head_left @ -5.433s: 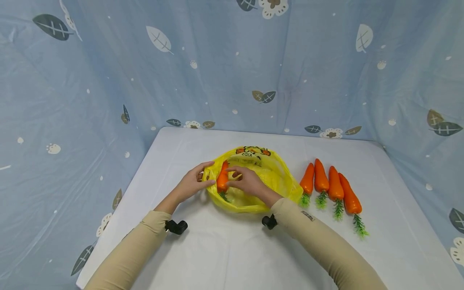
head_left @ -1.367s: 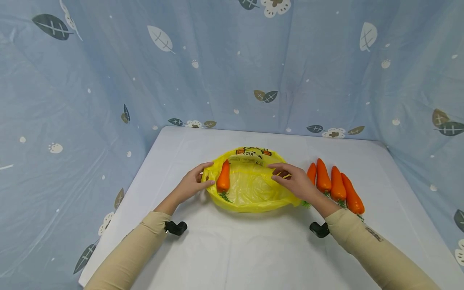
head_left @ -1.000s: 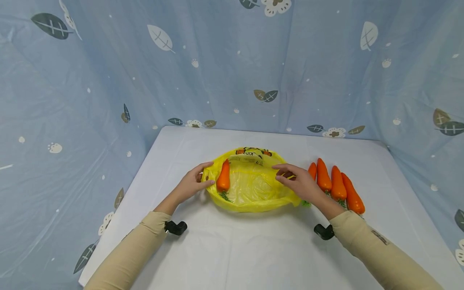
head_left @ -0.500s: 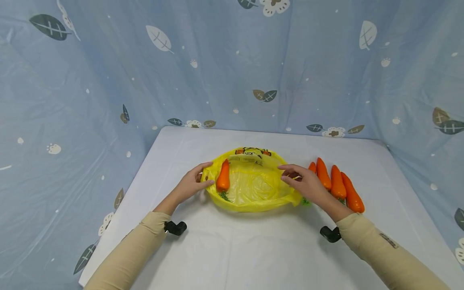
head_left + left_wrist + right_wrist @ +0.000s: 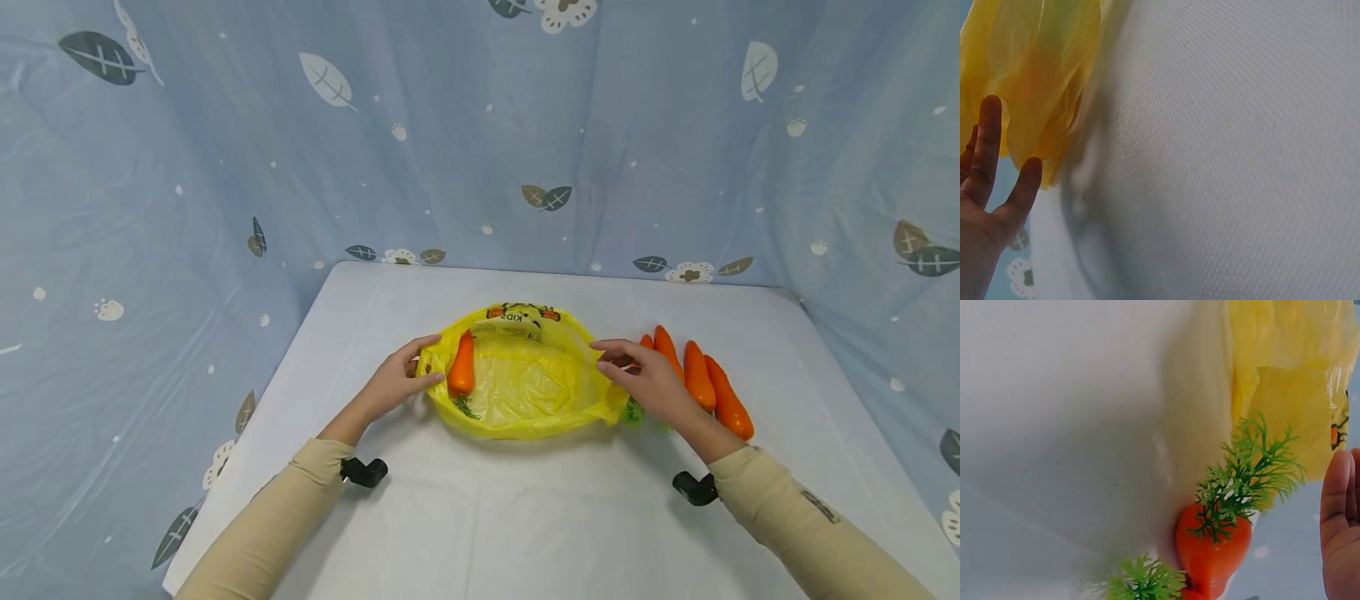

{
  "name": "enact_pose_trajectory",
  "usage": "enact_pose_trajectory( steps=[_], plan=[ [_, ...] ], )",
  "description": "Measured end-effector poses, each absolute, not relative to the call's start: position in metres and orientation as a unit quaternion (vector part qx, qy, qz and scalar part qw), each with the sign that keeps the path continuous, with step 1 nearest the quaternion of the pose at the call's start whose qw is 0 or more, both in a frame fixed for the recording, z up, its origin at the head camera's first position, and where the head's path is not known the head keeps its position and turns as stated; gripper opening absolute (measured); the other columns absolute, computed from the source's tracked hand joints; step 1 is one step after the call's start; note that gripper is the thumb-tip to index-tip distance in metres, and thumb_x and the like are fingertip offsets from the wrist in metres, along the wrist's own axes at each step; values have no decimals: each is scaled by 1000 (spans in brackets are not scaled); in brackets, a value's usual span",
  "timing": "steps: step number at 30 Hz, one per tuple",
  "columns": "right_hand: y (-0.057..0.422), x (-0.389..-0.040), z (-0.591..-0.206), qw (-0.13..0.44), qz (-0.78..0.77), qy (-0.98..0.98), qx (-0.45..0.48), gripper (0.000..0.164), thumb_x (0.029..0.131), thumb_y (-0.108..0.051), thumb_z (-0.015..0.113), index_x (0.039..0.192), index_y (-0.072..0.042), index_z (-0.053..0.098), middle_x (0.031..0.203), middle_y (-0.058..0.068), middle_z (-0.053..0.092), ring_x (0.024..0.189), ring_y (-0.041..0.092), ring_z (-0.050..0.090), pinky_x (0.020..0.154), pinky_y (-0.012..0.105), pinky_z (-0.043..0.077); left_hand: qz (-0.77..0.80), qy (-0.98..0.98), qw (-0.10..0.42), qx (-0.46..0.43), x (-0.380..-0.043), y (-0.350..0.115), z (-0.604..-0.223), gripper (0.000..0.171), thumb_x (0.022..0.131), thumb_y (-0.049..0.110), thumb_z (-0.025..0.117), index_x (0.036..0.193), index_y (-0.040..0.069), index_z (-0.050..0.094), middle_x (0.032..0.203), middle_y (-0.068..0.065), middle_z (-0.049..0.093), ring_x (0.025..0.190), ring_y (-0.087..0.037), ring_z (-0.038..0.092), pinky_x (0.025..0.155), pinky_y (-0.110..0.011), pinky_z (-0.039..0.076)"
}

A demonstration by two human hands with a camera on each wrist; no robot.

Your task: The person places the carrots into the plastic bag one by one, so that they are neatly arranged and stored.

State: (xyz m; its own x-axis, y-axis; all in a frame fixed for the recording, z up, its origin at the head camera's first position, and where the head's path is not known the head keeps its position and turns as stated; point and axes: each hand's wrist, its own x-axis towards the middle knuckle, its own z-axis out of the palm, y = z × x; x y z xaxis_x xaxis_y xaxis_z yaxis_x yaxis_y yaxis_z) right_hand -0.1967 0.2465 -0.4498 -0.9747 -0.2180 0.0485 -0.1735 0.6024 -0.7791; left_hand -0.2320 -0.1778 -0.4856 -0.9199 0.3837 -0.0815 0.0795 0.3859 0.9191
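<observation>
A yellow plastic bag (image 5: 517,429) with printed lettering sits mouth up on the table. One orange carrot (image 5: 461,371) with a green top lies inside, toward the left. My left hand (image 5: 393,382) rests against the bag's left side, thumb and fingers spread; the left wrist view has its extended fingers (image 5: 988,144) right at the thin plastic. Over the bag's right edge hovers my right hand (image 5: 652,387), fingers loosely bent, holding nothing. Beneath and beyond it several more carrots (image 5: 727,404) lie in a row, partly covered by the hand and forearm.
A white cloth covers the table (image 5: 480,517). Blue leaf-patterned curtain (image 5: 450,142) hangs behind and on both sides. In the right wrist view, a carrot's leafy green top (image 5: 1244,475) overlaps the bag.
My right hand has let go of the carrot in the bag, drawn back out and moved steadily right toward the carrot row. My left hand stays at the bag's left side.
</observation>
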Motion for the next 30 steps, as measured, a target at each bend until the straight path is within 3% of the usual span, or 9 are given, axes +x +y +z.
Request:
enact_pose_trajectory(
  steps=[16, 30],
  plan=[
    [264, -189, -455, 12, -431, 898, -89, 44, 102, -37, 63, 139, -13, 63, 117, 11, 66, 104, 29, 63, 78, 20, 55, 537, 820, 141, 143, -232, -179, -486, 71, 95, 26, 75, 157, 20, 39, 161, -10, 35, 125, -32, 60, 98, -39, 54],
    [280, -182, -463, -4, -429, 899, -90, 40, 103, -31, 63, 138, -11, 62, 113, 9, 67, 100, 22, 60, 78, 17, 53, 546, 814, 140, 145, -231, -180, -486, 70, 96, 22, 74, 157, 18, 39, 161, -11, 36, 125, -33, 60, 97, -37, 55]
  ],
)
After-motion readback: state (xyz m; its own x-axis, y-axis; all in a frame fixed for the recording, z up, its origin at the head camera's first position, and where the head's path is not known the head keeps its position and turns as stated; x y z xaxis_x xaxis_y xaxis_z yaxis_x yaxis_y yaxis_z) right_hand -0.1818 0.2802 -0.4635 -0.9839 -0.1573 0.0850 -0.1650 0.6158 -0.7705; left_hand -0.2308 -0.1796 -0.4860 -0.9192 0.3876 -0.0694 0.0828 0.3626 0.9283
